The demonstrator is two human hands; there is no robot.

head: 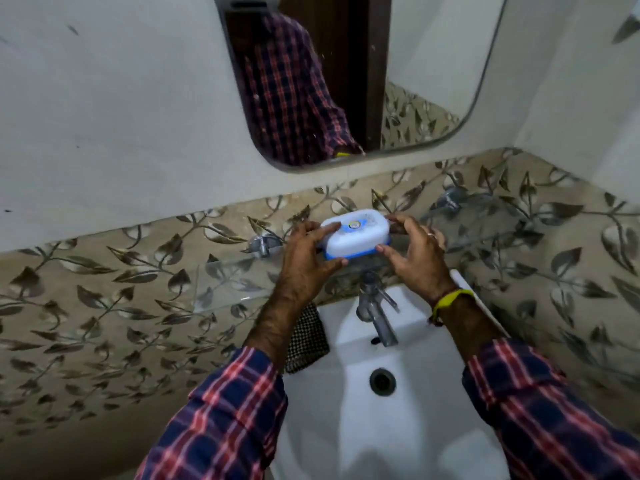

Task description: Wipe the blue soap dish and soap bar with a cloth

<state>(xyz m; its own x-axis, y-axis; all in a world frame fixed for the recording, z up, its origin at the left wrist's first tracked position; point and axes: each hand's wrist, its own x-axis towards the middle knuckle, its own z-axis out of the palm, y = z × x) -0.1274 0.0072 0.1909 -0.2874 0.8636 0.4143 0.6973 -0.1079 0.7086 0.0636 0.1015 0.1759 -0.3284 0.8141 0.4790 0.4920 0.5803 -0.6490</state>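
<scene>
The soap dish [355,233] is a closed case with a white lid and a blue base, standing on the glass shelf [228,284] above the tap. My left hand [306,258] grips its left end with fingers on top and thumb at the blue base. My right hand [415,252] grips its right end the same way. The soap bar is hidden inside the closed case. A dark checked cloth [306,337] lies on the left rim of the basin, partly under my left forearm.
A white basin [408,410] with a chrome tap [375,313] and drain [382,381] sits below the shelf. Chrome shelf brackets [262,244] stick out of the leaf-patterned tiled wall. A mirror [346,81] hangs above.
</scene>
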